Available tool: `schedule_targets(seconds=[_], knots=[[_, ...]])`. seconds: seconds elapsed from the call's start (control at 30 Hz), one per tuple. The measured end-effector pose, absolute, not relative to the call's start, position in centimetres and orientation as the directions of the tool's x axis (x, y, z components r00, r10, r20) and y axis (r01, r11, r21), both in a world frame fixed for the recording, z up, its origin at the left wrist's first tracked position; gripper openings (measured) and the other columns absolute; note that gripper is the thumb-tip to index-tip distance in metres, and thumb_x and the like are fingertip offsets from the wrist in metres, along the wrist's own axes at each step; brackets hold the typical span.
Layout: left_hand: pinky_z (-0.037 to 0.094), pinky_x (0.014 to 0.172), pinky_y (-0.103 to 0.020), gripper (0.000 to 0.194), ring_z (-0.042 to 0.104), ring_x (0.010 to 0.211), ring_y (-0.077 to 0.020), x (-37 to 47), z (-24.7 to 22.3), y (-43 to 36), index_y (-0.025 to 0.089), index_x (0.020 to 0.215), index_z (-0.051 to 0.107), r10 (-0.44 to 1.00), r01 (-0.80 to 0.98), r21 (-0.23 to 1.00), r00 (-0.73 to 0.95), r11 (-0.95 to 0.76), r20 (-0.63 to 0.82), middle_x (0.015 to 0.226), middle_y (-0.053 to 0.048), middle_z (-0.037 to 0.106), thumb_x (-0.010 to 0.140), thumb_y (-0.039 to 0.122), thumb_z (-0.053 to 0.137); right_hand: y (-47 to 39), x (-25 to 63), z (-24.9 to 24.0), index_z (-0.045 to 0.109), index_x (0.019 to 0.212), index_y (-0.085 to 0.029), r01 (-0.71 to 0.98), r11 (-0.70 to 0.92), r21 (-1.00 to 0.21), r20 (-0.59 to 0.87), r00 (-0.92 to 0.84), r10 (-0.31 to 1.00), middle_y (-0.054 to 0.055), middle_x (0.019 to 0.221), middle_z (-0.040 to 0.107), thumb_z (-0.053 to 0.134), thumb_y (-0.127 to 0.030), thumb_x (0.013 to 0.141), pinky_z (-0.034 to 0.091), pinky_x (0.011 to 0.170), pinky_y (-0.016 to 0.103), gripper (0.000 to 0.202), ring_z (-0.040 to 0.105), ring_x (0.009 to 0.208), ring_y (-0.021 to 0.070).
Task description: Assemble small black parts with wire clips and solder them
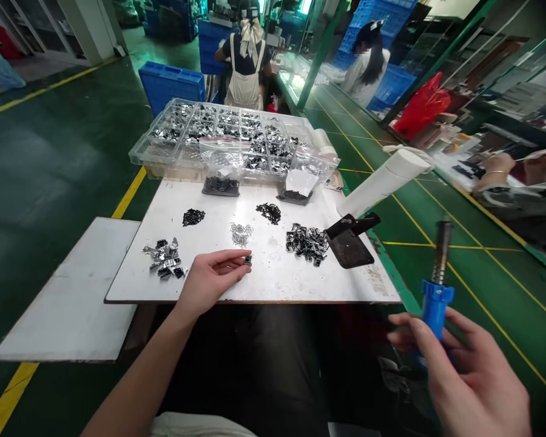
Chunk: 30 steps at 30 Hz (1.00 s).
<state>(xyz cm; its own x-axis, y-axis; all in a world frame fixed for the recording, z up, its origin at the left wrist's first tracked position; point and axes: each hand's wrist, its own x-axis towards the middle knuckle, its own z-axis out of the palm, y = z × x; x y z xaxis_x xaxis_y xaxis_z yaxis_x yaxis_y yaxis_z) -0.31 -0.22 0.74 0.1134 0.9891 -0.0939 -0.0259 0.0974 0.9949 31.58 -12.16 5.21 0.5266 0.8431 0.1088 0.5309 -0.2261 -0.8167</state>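
My left hand (218,273) is over the front of the white board (264,285). Between its thumb and fingertips is a small dark, shiny part (248,260). Off the board at the right, my right hand (468,358) is closed round a blue-handled tool (435,303) with a metal shaft pointing up; its tip is blurred. Just beyond my left fingertips lies a pile of tiny silver pieces (241,234). Shiny clip-like parts (166,258) are heaped to the left, and black-and-silver parts (307,244) to the right. Two smaller black piles (193,217) (269,212) sit further back.
A clear compartment box (139,152) full of small parts stands at the back, with plastic bags (221,182) (295,188) before it. A black scoop (351,246) and a white tube (382,182) are at the right. Other people (246,67) (368,64) work beyond.
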Motion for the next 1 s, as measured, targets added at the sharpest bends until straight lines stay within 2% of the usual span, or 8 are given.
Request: schedule_targets(seconds=[0.1, 0.17, 0.23, 0.33, 0.47, 0.67, 0.8, 1.0], knots=[[0.064, 0.089, -0.033, 0.036, 0.077, 0.089, -0.0234, -0.3, 0.8, -0.2, 0.019, 0.106, 0.081, 0.989, -0.029, 0.995, 0.109, 0.1, -0.097, 0.091, -0.006, 0.079, 0.073, 0.032, 0.084, -10.0, 29.1, 4.7, 0.064, 0.099, -0.022, 0.395, -0.134, -0.909, 0.008, 0.338, 0.941, 0.003, 0.075, 0.069, 0.072, -0.047, 0.082, 0.057, 0.064, 0.033, 0.031, 0.066, 0.066, 0.0203], [0.064, 0.088, -0.033, 0.036, 0.077, 0.088, -0.0234, -0.3, 0.8, -0.2, 0.018, 0.106, 0.081, 0.99, -0.031, 0.994, 0.103, 0.104, -0.1, 0.09, -0.006, 0.079, 0.073, 0.032, 0.084, -8.2, 27.9, 4.2, 0.066, 0.095, -0.019, 0.429, -0.084, -0.899, 0.007, 0.206, 0.978, 0.0, 0.062, 0.061, 0.067, -0.047, 0.087, 0.049, 0.049, 0.027, 0.029, 0.059, 0.052, 0.0164], [0.064, 0.087, -0.033, 0.036, 0.077, 0.087, -0.0231, -0.3, 0.9, -0.2, 0.018, 0.106, 0.081, 0.989, -0.037, 0.993, 0.098, 0.114, -0.11, 0.089, -0.007, 0.079, 0.072, 0.031, 0.085, -6.9, 27.0, 4.2, 0.067, 0.103, -0.019, 0.55, -0.013, -0.835, 0.069, 0.128, 0.989, -0.001, 0.059, 0.058, 0.059, -0.047, 0.094, 0.043, 0.043, 0.025, 0.031, 0.054, 0.048, 0.0147], [0.063, 0.085, -0.032, 0.036, 0.077, 0.086, -0.0228, -0.2, 0.9, -0.2, 0.017, 0.105, 0.081, 0.988, -0.052, 0.99, 0.093, 0.13, -0.125, 0.088, -0.007, 0.079, 0.071, 0.029, 0.085, -5.8, 26.5, 4.9, 0.066, 0.115, -0.022, 0.739, 0.176, -0.65, 0.161, -0.092, 0.983, 0.0, 0.068, 0.065, 0.05, -0.045, 0.1, 0.048, 0.051, 0.026, 0.032, 0.062, 0.057, 0.0165], [0.063, 0.082, -0.031, 0.036, 0.076, 0.084, -0.0218, -0.2, 0.9, -0.2, 0.016, 0.105, 0.081, 0.987, -0.055, 0.989, 0.085, 0.138, -0.133, 0.087, -0.007, 0.078, 0.071, 0.027, 0.084, -5.0, 26.9, 6.2, 0.063, 0.119, -0.021, 0.827, 0.456, -0.327, 0.268, -0.382, 0.884, 0.006, 0.092, 0.074, 0.05, -0.042, 0.101, 0.051, 0.062, 0.027, 0.03, 0.071, 0.073, 0.0196], [0.064, 0.081, -0.03, 0.036, 0.075, 0.084, -0.0209, -0.3, 1.1, -0.3, 0.018, 0.107, 0.081, 0.985, -0.055, 0.989, 0.114, 0.136, -0.129, 0.089, -0.007, 0.079, 0.072, 0.028, 0.084, -3.8, 27.4, 7.3, 0.066, 0.111, -0.014, 0.797, 0.573, 0.19, 0.308, -0.602, 0.736, 0.004, 0.074, 0.066, 0.044, -0.043, 0.104, 0.037, 0.049, 0.029, 0.037, 0.063, 0.056, 0.0162], [0.064, 0.081, -0.03, 0.034, 0.075, 0.084, -0.0205, -0.3, 1.1, -0.2, 0.018, 0.106, 0.081, 0.985, -0.045, 0.99, 0.117, 0.134, -0.128, 0.09, -0.007, 0.079, 0.073, 0.026, 0.083, -3.3, 26.9, 7.4, 0.068, 0.112, -0.013, 0.745, 0.582, 0.327, 0.299, -0.666, 0.684, 0.002, 0.069, 0.063, 0.041, -0.043, 0.105, 0.031, 0.05, 0.03, 0.041, 0.059, 0.052, 0.0143], [0.064, 0.081, -0.03, 0.034, 0.075, 0.083, -0.0205, -0.2, 0.9, -0.2, 0.018, 0.107, 0.081, 0.985, -0.047, 0.991, 0.122, 0.127, -0.121, 0.09, -0.007, 0.079, 0.073, 0.026, 0.083, -2.8, 26.7, 7.3, 0.069, 0.112, -0.012, 0.718, 0.587, 0.374, 0.294, -0.693, 0.659, 0.002, 0.066, 0.061, 0.041, -0.044, 0.105, 0.03, 0.05, 0.031, 0.043, 0.056, 0.051, 0.0145]])
